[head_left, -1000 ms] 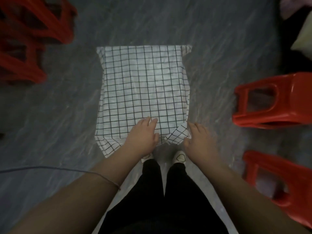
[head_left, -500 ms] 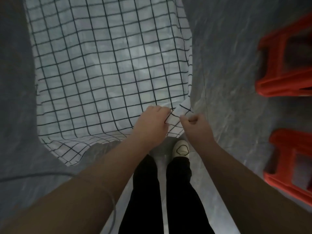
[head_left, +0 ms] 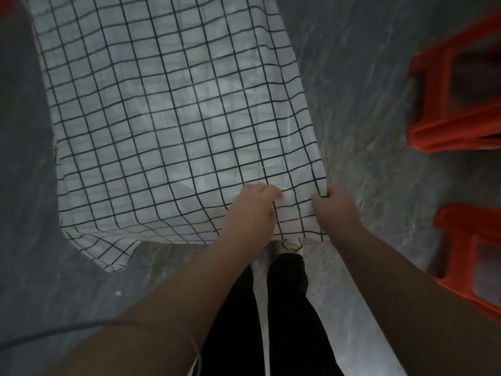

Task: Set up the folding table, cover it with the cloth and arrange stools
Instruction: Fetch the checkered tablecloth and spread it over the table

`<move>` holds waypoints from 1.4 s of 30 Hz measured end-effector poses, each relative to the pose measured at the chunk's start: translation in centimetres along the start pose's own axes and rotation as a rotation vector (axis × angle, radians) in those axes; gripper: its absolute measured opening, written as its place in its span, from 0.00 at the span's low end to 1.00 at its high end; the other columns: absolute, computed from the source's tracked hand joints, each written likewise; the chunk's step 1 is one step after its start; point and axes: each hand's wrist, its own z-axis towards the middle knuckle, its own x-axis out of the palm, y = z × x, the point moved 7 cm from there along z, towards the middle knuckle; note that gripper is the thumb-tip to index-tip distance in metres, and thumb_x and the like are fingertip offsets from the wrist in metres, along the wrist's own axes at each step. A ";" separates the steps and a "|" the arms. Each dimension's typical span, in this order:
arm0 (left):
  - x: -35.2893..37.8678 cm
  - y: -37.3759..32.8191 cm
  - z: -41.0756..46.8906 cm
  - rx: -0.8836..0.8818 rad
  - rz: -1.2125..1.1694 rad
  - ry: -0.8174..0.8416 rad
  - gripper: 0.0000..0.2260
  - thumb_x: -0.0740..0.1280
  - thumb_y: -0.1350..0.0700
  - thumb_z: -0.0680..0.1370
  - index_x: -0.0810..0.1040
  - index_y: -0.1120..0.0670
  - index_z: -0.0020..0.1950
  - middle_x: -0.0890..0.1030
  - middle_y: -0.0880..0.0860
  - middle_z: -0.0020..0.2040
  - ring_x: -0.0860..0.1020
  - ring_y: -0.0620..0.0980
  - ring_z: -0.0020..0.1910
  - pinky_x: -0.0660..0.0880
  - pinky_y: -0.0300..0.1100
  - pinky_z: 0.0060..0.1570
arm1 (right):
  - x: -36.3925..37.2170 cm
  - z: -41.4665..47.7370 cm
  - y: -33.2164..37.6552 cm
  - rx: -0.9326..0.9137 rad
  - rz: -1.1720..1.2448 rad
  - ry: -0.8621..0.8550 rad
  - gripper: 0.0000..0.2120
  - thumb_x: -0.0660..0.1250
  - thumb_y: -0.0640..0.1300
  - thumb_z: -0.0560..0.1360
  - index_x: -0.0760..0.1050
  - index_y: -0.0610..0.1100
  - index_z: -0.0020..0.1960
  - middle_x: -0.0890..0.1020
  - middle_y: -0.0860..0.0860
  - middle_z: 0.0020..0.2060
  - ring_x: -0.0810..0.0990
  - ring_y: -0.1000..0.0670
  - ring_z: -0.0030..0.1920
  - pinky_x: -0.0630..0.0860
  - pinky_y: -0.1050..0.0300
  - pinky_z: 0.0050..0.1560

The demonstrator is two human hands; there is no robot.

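A white cloth with a black grid (head_left: 168, 126) lies spread over the folding table, which is hidden beneath it. The cloth fills the upper left of the head view, and its near left corner droops over the edge. My left hand (head_left: 250, 213) presses on the near edge of the cloth with its fingers curled into the fabric. My right hand (head_left: 334, 210) pinches the near right corner of the cloth. Two red plastic stools stand on the floor at the right, one farther off (head_left: 455, 104) and one closer (head_left: 471, 261).
The floor (head_left: 366, 104) is grey and marbled on all sides of the table. My legs in black trousers and a white shoe (head_left: 291, 244) show just below the cloth's near edge. A thin cord (head_left: 40, 339) runs across the lower left.
The view has moved closer over the table. My hands went from resting on the near edge to gripping it, and the near right corner has been pulled straighter and toward me.
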 end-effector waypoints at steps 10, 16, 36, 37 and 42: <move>0.8 2.6 0.9 0.013 0.397 -0.101 0.32 0.69 0.58 0.75 0.59 0.43 0.75 0.61 0.52 0.77 0.53 0.56 0.78 0.56 0.58 0.73 | 0.9 2.9 -7.2 0.151 -0.240 0.052 0.04 0.69 0.40 0.75 0.76 0.41 0.49 0.78 0.46 0.45 0.78 0.44 0.49 0.72 0.57 0.44; 0.7 2.9 0.6 0.036 0.351 -0.134 0.31 0.69 0.57 0.76 0.61 0.43 0.75 0.61 0.54 0.78 0.53 0.56 0.79 0.56 0.59 0.73 | 1.6 0.8 -1.8 -0.408 -0.091 -0.154 0.35 0.64 0.28 0.64 0.67 0.39 0.72 0.70 0.43 0.68 0.68 0.49 0.68 0.67 0.51 0.68; -0.8 5.8 -0.2 -0.058 0.340 0.000 0.39 0.65 0.54 0.79 0.40 0.41 0.79 0.37 0.51 0.81 0.32 0.56 0.78 0.38 0.63 0.76 | 6.5 2.5 -2.5 -0.193 -0.485 0.120 0.28 0.73 0.40 0.70 0.69 0.38 0.67 0.75 0.41 0.61 0.75 0.40 0.62 0.71 0.49 0.61; -1.1 6.0 -0.5 -0.068 0.333 0.001 0.40 0.64 0.55 0.79 0.39 0.41 0.79 0.37 0.51 0.81 0.33 0.55 0.79 0.39 0.62 0.76 | 6.0 1.9 -1.0 -0.266 -0.464 0.054 0.31 0.73 0.37 0.68 0.68 0.38 0.69 0.74 0.41 0.62 0.74 0.39 0.62 0.71 0.47 0.61; -3.6 7.9 -1.8 -0.142 0.271 0.004 0.40 0.64 0.54 0.79 0.39 0.42 0.80 0.38 0.51 0.81 0.35 0.55 0.79 0.41 0.58 0.77 | 6.0 -4.3 8.5 -0.713 -0.462 -0.095 0.39 0.66 0.32 0.68 0.61 0.41 0.78 0.64 0.42 0.76 0.62 0.42 0.76 0.58 0.46 0.77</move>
